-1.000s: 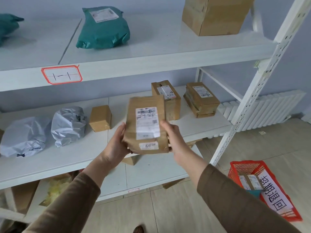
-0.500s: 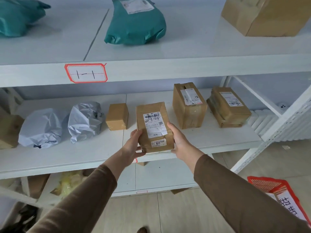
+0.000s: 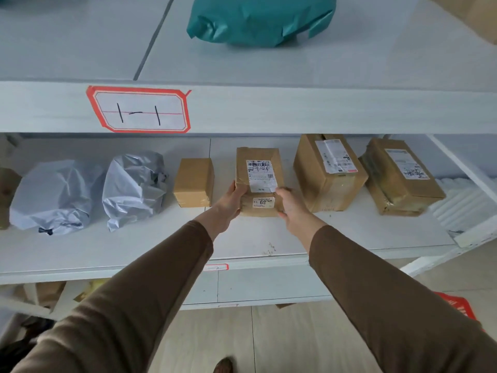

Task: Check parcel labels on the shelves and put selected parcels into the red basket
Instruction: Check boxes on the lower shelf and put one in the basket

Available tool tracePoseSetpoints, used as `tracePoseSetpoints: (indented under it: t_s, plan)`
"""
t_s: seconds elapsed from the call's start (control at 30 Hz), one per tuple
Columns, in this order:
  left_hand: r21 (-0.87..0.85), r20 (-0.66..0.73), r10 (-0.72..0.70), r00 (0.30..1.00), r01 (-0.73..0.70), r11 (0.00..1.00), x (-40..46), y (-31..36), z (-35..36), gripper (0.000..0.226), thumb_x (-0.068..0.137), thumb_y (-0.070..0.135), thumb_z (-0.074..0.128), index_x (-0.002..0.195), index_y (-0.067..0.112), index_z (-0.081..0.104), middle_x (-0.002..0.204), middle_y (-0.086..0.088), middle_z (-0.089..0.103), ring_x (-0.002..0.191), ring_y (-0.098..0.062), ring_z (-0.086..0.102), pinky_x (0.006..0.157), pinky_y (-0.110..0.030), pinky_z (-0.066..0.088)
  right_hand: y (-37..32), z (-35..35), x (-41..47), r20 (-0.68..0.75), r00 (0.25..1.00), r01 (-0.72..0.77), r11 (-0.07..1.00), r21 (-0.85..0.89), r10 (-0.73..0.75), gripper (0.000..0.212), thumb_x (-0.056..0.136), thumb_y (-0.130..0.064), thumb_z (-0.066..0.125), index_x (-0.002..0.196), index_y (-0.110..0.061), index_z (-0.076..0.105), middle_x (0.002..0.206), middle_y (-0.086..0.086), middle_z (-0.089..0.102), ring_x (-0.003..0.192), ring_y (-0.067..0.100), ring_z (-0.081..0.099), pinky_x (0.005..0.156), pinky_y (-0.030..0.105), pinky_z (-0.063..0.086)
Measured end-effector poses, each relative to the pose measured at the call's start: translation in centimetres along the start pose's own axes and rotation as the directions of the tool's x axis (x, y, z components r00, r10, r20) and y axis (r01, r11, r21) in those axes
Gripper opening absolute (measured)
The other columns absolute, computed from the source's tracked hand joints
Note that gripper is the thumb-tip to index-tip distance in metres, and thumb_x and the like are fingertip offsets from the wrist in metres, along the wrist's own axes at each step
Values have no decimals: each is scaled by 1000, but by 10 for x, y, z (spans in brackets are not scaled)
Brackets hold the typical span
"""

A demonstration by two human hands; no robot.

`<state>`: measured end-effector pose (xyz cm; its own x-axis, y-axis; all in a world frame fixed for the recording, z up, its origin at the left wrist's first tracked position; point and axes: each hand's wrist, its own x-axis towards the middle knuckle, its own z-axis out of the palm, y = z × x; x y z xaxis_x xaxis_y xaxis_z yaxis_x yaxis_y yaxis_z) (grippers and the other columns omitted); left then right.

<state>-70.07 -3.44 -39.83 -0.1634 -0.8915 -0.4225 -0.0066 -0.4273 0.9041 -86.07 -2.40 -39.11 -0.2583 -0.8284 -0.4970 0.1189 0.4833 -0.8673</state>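
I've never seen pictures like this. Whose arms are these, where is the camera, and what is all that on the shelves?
There is no machine here: these are a person's two arms in brown sleeves. The camera sits on the person's head and looks forward and down, so you see what they see.

The left hand and right hand grip a brown paper-wrapped parcel with white labels from either side, on the white middle shelf.

On that shelf also lie two crumpled grey plastic mailer bags, a small plain cardboard box, a taller labelled cardboard box and a flat taped brown parcel. A teal plastic bag lies on the shelf above, which is tagged 1-1. A corner of the red basket shows at lower right.
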Motion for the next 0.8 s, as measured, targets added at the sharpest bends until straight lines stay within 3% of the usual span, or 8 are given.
tracePoseSetpoints:
  t_s: [0.13, 0.23, 0.33, 0.4, 0.43, 0.57, 0.7, 0.8]
  plan:
    - [36, 34, -10, 999, 9, 999, 15, -14, -9, 45, 111, 35, 40, 157, 36, 35, 145, 7, 60, 124, -11, 58, 115, -39, 35, 16, 8, 22, -24, 996, 80, 990, -116, -83, 24, 100, -24, 54, 123, -21, 62, 121, 2, 71, 98, 18, 64, 95, 39, 52]
    - [115, 5, -19, 1000, 18, 993, 14, -16, -17, 71, 108, 46, 47, 167, 34, 9, 165, 2, 39, 152, -25, 36, 120, -39, 28, 19, 15, 25, -147, 972, 136, 951, -276, -182, 31, 97, -31, 55, 127, -21, 56, 128, 5, 66, 116, 29, 60, 95, 43, 52]
    - [324, -72, 249, 966, -214, 922, 1, -7, -30, 78, 104, 50, 54, 167, 28, 13, 169, -2, 31, 154, -24, 32, 120, -37, 29, 13, 33, 11, -121, 750, 470, 652, -595, -651, 51, 97, -29, 59, 145, -13, 49, 151, 9, 50, 144, 32, 38, 117, 47, 34]
    - [407, -110, 461, 880, -384, 829, -3, -2, -50, 70, 105, 38, 58, 164, 19, 26, 169, -5, 32, 155, -21, 31, 127, -39, 26, 9, 58, -4, 37, 533, 686, 407, -603, -845, 50, 99, -20, 58, 146, -8, 49, 154, 11, 47, 147, 31, 35, 122, 41, 28]
    - [441, -152, 521, 840, -414, 796, -2, -1, -64, 66, 105, 32, 59, 163, 16, 31, 167, -7, 35, 154, -20, 32, 126, -35, 25, 9, 74, -13, 96, 510, 743, 382, -550, -855, 50, 99, -17, 57, 148, -8, 48, 155, 10, 47, 146, 29, 36, 122, 38, 28]
    - [486, -375, 477, 795, -270, 831, 7, 1, -117, 65, 107, 27, 54, 164, 13, 26, 169, -8, 31, 155, -25, 30, 123, -30, 25, 14, 135, -26, 297, 693, 719, 597, -357, -657, 58, 104, -19, 53, 158, -10, 32, 163, 8, 34, 151, 21, 29, 120, 24, 20]
    - [348, -382, 138, 914, 4, 937, 34, -9, -147, 67, 110, 38, 44, 166, 16, 17, 170, -9, 27, 154, -33, 30, 124, -45, 28, 12, 168, -16, 286, 931, 311, 905, -291, -227, 68, 105, -31, 48, 163, -19, 15, 168, 4, 27, 153, 24, 29, 116, 31, 26]
    - [169, -329, -51, 943, 112, 979, 53, -19, -157, 54, 108, 40, 45, 155, 14, 39, 154, -13, 48, 139, -35, 47, 121, -51, 36, 13, 171, -4, 281, 958, 30, 964, -265, 48, 61, 107, -36, 45, 161, -21, 21, 163, 6, 34, 146, 29, 37, 106, 37, 32]
